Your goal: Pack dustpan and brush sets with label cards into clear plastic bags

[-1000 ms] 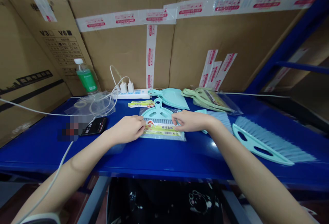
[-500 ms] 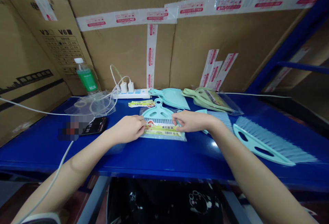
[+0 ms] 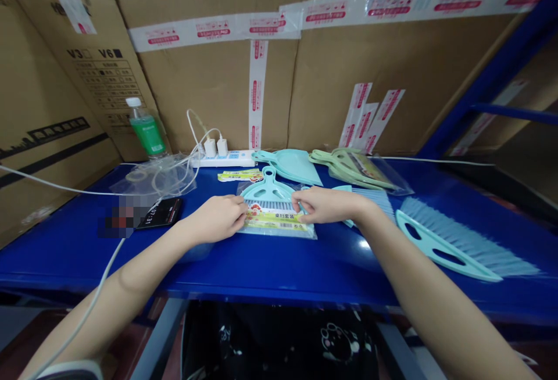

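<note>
Holding: my left hand (image 3: 218,218) pinches the bagged brush set (image 3: 274,218) by its left side, so it lies flat.
Opposing: my right hand (image 3: 325,205) grips its right side, for tension.
Where: middle of the table (image 3: 261,264).

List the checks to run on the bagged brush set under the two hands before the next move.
1. The left hand pinches the left edge of the bagged brush set: ok.
2. The right hand pinches its right side: ok.
3. The bag lies flat on the blue shelf: ok.
4. The printed card faces up inside the bag: ok.
5. The bag's mouth is sealed: cannot tell.
6. The loose teal brush lies apart from the bag: ok.
</note>
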